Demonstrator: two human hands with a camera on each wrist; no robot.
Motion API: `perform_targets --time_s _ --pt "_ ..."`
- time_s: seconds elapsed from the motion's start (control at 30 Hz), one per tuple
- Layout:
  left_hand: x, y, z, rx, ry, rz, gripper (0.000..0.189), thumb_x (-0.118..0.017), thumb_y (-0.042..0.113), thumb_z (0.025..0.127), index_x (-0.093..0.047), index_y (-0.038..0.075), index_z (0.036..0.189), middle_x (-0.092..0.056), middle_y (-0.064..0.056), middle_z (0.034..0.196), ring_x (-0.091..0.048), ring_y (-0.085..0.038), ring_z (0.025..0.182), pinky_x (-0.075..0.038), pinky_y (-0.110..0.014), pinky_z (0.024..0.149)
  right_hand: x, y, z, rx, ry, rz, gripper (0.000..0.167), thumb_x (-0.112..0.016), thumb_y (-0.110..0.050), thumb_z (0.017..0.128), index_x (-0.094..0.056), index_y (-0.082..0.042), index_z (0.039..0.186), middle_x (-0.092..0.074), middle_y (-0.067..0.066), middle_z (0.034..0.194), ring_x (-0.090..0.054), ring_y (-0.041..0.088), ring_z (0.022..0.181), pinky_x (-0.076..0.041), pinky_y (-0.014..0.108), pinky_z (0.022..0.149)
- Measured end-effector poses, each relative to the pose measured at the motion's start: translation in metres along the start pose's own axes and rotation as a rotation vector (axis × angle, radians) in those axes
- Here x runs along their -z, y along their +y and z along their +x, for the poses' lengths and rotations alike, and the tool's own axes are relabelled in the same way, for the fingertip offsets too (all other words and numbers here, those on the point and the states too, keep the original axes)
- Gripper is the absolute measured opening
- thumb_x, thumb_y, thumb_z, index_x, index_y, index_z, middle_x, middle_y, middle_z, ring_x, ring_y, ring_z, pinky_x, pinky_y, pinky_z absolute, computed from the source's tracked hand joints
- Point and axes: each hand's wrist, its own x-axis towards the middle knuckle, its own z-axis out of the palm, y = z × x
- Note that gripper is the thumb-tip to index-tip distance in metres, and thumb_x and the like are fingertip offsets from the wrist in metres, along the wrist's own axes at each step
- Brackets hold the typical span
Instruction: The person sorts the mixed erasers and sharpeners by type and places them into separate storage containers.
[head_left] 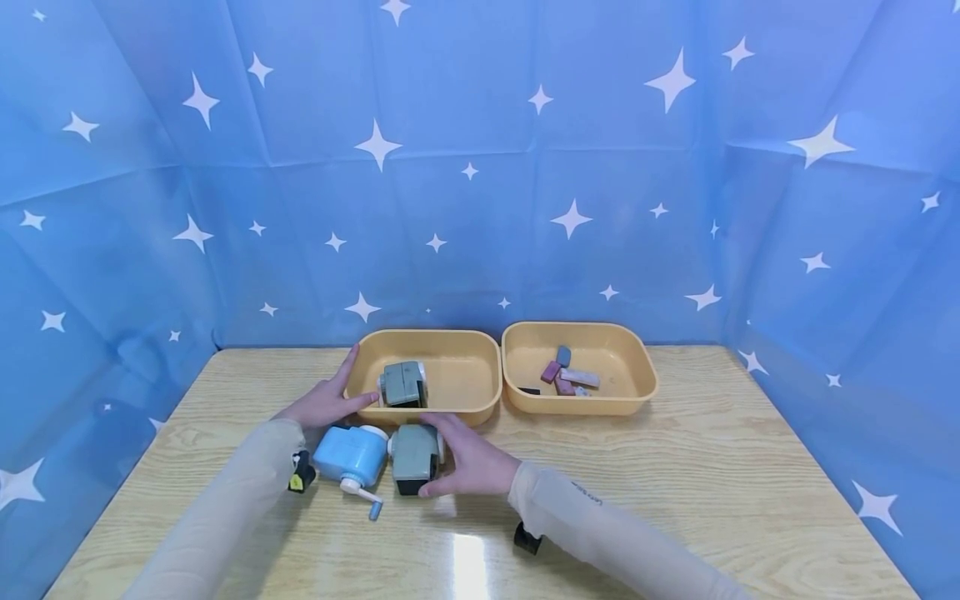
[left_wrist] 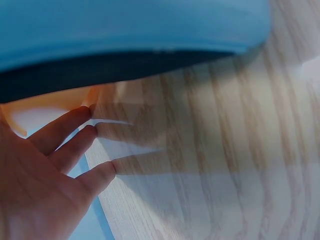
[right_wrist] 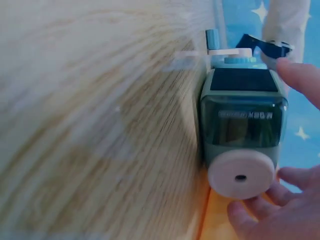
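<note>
My left hand (head_left: pixel 330 403) lies along the left end of the left tan bin (head_left: pixel 465 410), fingers spread at its rim. Its fingers (left_wrist: pixel 75 147) look straight in the left wrist view. Inside that bin sits a grey-green pencil sharpener (head_left: pixel 402 382). A second grey-green sharpener (head_left: pixel 414 454) with a white dial (right_wrist: pixel 241 175) stands on the table before the bin. My right hand (head_left: pixel 476 458) spans its right side, thumb by the near corner and fingers by the far end near the dial. Left of it is a light-blue sharpener (head_left: pixel 351 452) with a crank, close under my left wrist.
A second tan bin (head_left: pixel 637 398) adjoins the first on the right and holds several small blocks (head_left: pixel 579 378) in purple, blue and pale colours. Blue star-printed cloth (head_left: pixel 480 208) encloses the wooden table (head_left: pixel 675 483) at the back and sides.
</note>
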Motion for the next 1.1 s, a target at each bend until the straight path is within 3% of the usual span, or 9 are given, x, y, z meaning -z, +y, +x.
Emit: perform_targets --time_s 0.17,0.3,0.43,0.63,0.8,1.1 --pt "-0.001 -0.001 0.000 0.005 -0.002 -0.019 0.103 -0.059 0.053 0.091 0.016 0.021 0.154 -0.053 -0.032 0.127 -0.061 -0.032 0.099 -0.039 -0.057 0.097 -0.004 0.002 0.002 0.003 0.006 -0.013 0.101 -0.085 -0.034 0.073 -0.027 -0.011 0.152 -0.032 0.009 0.149 -0.038 0.022 0.131 -0.033 0.040 0.107" --pt "0.000 -0.001 0.000 -0.010 0.003 -0.011 0.102 -0.059 0.052 0.092 0.015 0.020 0.154 -0.058 -0.029 0.121 -0.062 -0.030 0.096 -0.040 -0.056 0.096 -0.004 0.002 0.003 0.010 0.017 -0.027 0.094 -0.084 -0.028 0.075 -0.031 -0.010 0.150 -0.034 0.008 0.148 -0.038 0.021 0.132 -0.032 0.038 0.108" --pt "0.000 -0.001 0.000 -0.015 0.001 -0.008 0.103 -0.059 0.052 0.092 0.016 0.020 0.154 -0.063 -0.023 0.113 -0.062 -0.026 0.090 -0.042 -0.054 0.093 -0.004 0.002 0.003 0.008 0.022 -0.001 0.089 -0.084 -0.025 0.075 -0.036 -0.010 0.148 -0.039 0.006 0.145 -0.039 0.019 0.131 -0.032 0.036 0.108" --pt "-0.001 -0.003 0.001 -0.023 0.005 -0.001 0.102 -0.059 0.052 0.092 0.016 0.019 0.154 -0.060 -0.027 0.118 -0.062 -0.030 0.096 -0.042 -0.054 0.094 -0.007 0.003 0.002 -0.013 0.040 0.070 0.086 -0.086 -0.024 0.072 -0.041 -0.014 0.145 -0.046 0.001 0.138 -0.044 0.015 0.124 -0.035 0.034 0.105" --pt "-0.002 -0.005 0.002 -0.028 0.005 0.012 0.102 -0.059 0.052 0.092 0.015 0.019 0.154 -0.064 -0.021 0.110 -0.063 -0.028 0.092 -0.043 -0.054 0.093 -0.008 0.004 0.000 -0.049 0.052 0.113 0.085 -0.087 -0.024 0.071 -0.044 -0.015 0.143 -0.047 -0.002 0.136 -0.047 0.013 0.119 -0.040 0.033 0.099" --pt "0.002 -0.003 0.000 -0.042 0.013 0.024 0.102 -0.058 0.053 0.092 0.013 0.016 0.154 -0.057 -0.031 0.123 -0.057 -0.045 0.109 -0.035 -0.061 0.099 0.008 -0.009 -0.010 0.035 0.098 0.195 0.086 -0.087 -0.017 0.071 -0.043 -0.017 0.144 -0.045 -0.003 0.141 -0.045 0.018 0.125 -0.039 0.038 0.102"
